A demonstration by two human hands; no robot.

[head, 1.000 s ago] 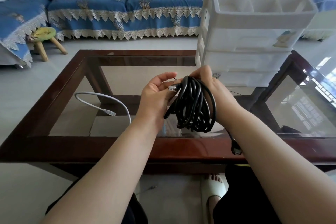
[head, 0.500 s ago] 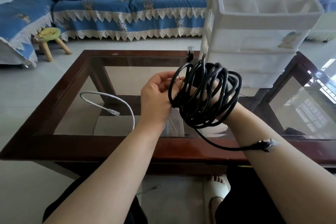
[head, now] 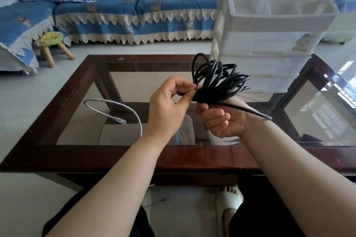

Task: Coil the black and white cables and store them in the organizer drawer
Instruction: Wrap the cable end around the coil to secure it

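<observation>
While my right hand [head: 223,121] grips the black coil [head: 217,81] at its waist, my left hand [head: 169,102] pinches it beside; loops fan up-right toward the organizer [head: 269,25], nearer my right; the white cable [head: 115,109] lies left on the table [head: 57,102].

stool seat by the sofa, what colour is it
Yellow-green, seen in the head view: the stool stands on pale wooden legs.

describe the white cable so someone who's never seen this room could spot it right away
Find the glass-topped table with the dark wooden frame. On its left half, left of the left hand, the white cable lies in a loose arc ending in a clear plug. Unlike the black cable, it is uncoiled and unheld.
</observation>
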